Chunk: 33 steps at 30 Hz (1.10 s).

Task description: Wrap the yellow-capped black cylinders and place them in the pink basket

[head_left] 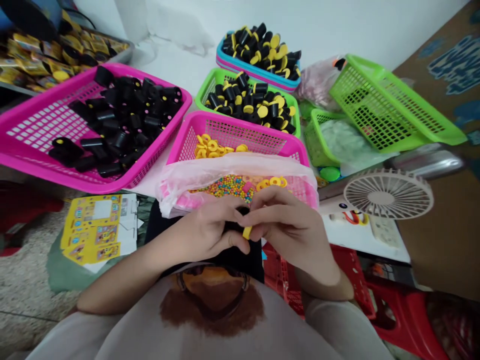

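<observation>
Leftmost, a big pink plastic basket (26, 145) holds loose black tubes (120, 125); then the left hand (204, 232) and right hand (290, 227) pinch one small black tube with a yellow cap (245, 231) before a pink basket of yellow rings (213, 146); two filled baskets behind, white fan (388, 194) rightmost

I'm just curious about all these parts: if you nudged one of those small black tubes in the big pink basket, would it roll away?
Probably. The black tubes look round and lie on their sides, so one would likely roll. The pink basket has raised mesh walls that should stop it. They seem stiff and light.
</observation>
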Each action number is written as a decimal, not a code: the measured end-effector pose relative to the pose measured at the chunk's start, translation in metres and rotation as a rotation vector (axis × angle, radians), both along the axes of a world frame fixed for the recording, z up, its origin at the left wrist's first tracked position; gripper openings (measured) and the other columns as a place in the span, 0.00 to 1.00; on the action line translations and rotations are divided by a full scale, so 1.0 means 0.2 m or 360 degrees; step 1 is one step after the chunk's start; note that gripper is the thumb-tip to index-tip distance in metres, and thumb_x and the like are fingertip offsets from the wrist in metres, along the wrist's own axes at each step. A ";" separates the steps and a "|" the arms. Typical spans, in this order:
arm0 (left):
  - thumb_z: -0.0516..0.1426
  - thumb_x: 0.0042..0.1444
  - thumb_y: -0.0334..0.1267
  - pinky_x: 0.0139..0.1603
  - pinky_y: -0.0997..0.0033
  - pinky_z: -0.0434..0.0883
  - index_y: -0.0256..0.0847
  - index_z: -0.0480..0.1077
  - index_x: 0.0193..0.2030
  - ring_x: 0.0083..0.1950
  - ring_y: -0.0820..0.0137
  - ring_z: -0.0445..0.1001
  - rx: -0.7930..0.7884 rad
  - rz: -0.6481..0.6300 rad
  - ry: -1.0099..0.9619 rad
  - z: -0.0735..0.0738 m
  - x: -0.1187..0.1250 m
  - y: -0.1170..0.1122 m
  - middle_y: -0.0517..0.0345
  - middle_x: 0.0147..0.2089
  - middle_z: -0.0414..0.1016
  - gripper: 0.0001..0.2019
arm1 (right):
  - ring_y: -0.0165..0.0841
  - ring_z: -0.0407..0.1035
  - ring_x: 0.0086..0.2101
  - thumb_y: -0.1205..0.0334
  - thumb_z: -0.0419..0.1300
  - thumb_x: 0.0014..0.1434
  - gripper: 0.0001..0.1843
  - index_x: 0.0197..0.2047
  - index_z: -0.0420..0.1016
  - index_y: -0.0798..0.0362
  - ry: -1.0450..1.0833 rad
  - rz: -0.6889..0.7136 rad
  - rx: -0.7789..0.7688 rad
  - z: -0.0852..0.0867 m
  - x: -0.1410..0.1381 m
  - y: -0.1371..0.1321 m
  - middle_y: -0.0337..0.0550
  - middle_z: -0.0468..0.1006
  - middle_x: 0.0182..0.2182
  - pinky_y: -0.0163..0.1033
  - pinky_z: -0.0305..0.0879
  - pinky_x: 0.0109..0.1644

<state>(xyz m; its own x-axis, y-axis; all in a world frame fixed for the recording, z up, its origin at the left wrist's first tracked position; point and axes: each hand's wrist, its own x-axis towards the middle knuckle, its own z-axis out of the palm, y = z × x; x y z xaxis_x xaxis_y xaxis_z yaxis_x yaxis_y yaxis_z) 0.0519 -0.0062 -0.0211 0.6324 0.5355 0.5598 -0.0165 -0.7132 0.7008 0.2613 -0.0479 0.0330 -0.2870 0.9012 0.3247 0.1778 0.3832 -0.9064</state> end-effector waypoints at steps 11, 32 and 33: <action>0.58 0.72 0.58 0.51 0.64 0.81 0.41 0.68 0.51 0.48 0.65 0.86 -0.0139 0.0117 0.0003 -0.01 -0.04 -0.02 0.51 0.46 0.84 0.20 | 0.32 0.84 0.36 0.58 0.83 0.51 0.09 0.35 0.90 0.39 0.0515 -0.0334 -0.0320 -0.16 -0.13 0.02 0.37 0.89 0.33 0.37 0.82 0.42; 0.63 0.57 0.49 0.19 0.77 0.55 0.44 0.60 0.37 0.21 0.75 0.61 -0.2516 -0.0299 -0.1170 0.04 0.15 -0.17 0.67 0.22 0.62 0.17 | 0.44 0.81 0.53 0.73 0.60 0.56 0.32 0.63 0.73 0.45 -0.0275 -0.0390 0.0972 -0.33 -0.22 -0.05 0.48 0.83 0.50 0.55 0.82 0.59; 0.63 0.58 0.49 0.19 0.77 0.53 0.44 0.59 0.36 0.21 0.75 0.60 -0.2513 -0.0315 -0.1155 0.04 0.15 -0.17 0.67 0.21 0.60 0.17 | 0.44 0.81 0.52 0.72 0.59 0.56 0.31 0.63 0.73 0.46 -0.0281 -0.0414 0.0979 -0.33 -0.23 -0.05 0.48 0.83 0.49 0.55 0.83 0.58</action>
<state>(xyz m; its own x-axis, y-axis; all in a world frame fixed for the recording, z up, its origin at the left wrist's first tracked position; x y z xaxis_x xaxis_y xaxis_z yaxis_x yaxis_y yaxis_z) 0.0822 -0.0404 -0.0133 0.6294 0.7502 -0.2027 -0.6085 0.6380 0.4718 0.2161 -0.0585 -0.0337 -0.1817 0.6146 0.7676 0.4586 0.7435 -0.4868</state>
